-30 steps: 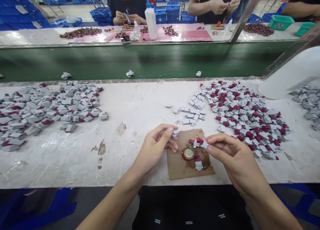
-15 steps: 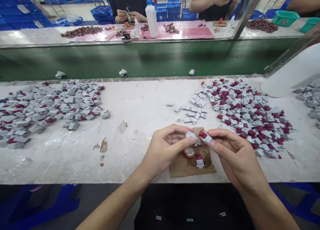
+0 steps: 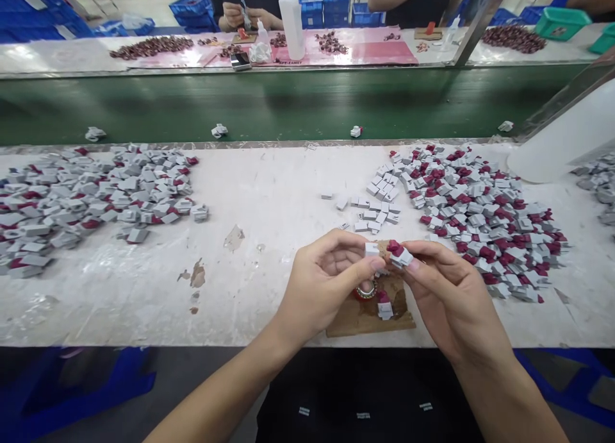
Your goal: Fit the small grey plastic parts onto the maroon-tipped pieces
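Note:
My left hand [image 3: 317,279] pinches a small light-grey piece [image 3: 371,249] between thumb and fingers. A grey and maroon piece [image 3: 400,256] is held by my right hand [image 3: 449,295], its maroon end turned toward the left hand. The two pieces are close together above a brown cardboard [image 3: 355,318]. On that cardboard lie a round metal cap [image 3: 366,290], partly under the left fingers, and another grey and maroon piece [image 3: 385,307]. Beyond my hands, loose grey blocks [image 3: 377,215] are spread on the white table [image 3: 269,193].
Heaps of grey and maroon pieces lie at the left [image 3: 86,193] and right [image 3: 485,218]. A large white container [image 3: 562,135] stands at the right. Several pieces sit on a green belt [image 3: 288,103]. Across it, people work beside a white bottle [image 3: 291,23].
The left hand's piece has turned and now shows a flatter face. Pieces on the green belt have shifted left, and another has appeared at the right. The view has tilted slightly down.

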A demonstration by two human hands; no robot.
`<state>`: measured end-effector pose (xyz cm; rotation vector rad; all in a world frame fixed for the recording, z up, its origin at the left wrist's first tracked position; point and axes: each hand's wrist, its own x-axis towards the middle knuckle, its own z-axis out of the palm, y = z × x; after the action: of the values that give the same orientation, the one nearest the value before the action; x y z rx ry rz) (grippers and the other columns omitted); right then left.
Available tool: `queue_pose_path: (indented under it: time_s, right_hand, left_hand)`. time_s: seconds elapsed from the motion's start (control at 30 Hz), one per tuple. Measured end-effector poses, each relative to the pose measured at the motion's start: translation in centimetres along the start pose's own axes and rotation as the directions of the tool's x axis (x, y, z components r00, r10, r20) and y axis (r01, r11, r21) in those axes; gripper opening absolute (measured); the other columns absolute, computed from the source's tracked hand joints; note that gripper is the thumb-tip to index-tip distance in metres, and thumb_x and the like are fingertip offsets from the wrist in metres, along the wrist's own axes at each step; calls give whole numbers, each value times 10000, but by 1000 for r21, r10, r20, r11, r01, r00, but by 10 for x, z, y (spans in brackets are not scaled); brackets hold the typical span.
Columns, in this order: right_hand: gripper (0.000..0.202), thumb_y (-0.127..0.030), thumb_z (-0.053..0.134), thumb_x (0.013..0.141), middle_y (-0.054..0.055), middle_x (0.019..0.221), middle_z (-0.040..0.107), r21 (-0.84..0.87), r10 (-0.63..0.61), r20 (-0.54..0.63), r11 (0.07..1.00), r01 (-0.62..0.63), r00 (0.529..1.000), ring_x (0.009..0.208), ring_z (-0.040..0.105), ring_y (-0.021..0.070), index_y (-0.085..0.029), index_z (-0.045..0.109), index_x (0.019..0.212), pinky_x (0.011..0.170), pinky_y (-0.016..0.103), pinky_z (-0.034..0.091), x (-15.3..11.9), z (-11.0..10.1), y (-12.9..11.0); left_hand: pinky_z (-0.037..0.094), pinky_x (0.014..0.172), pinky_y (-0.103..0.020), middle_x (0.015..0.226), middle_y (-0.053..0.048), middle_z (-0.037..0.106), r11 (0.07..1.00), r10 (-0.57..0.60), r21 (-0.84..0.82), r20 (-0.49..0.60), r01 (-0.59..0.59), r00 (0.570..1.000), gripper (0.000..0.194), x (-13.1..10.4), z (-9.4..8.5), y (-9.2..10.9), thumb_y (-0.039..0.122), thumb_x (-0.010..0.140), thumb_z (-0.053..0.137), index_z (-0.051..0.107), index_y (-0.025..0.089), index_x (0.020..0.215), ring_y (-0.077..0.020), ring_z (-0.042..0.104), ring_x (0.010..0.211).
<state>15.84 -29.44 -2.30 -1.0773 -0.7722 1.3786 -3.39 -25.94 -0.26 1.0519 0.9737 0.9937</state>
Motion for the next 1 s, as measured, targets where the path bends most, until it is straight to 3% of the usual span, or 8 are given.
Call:
queue_pose_path:
  time_s: [0.2,0.47,0.7,0.8,0.9,1.0]
  right_hand:
    - [112,-340,930,945,37,1125,904,-34,-50,32,998,52,998,1045,872,256,-323,904,1053,919,377,736,-3,4,-1]
    - [96,-271,873,1003,40,1131,881,-90,-78,114,992,88,990,1006,857,225,-327,920,1064,856,309,724,-1,3,-3]
    - [54,-241,899,962,68,1093,845,-153,-7,254,987,47,967,835,835,207,-278,917,997,649,294,719,7,-1,-8]
    - [49,-294,908,947,79,1074,853,-215,9,267,975,50,964,860,844,228,-251,897,967,676,315,723,19,7,-13]
    - [101,-340,882,950,76,1056,871,-443,-29,329,878,181,944,978,849,261,-251,886,999,854,379,720,53,22,-23]
    - [207,-222,761,996,86,1171,868,-754,-123,317,569,328,941,1067,827,271,-229,859,1178,956,420,675,115,48,-33]
  left_hand:
    - [697,693,-350,772,-21,792,999,-39,8,7,39,999,335,1,-1,-6,439,825,996,793,204,950,-191,759,660]
    - [682,686,-325,804,-32,825,998,-44,-36,25,45,999,312,2,-3,-5,393,793,1025,826,194,927,-189,770,677]
    - [666,655,-320,831,-55,836,995,-90,57,148,83,985,294,4,-22,5,395,785,1029,820,196,842,-207,787,699]
    - [638,670,-312,779,-51,818,989,-117,108,192,98,974,282,12,-33,13,394,833,995,795,195,844,-201,769,702]
    - [611,692,-305,821,-44,801,980,-64,197,163,31,985,286,29,-47,23,416,865,961,782,195,896,-192,746,744]
    - [600,715,-318,1002,-74,823,948,94,306,-11,-86,996,298,53,-66,31,452,879,927,774,202,938,-222,757,873]
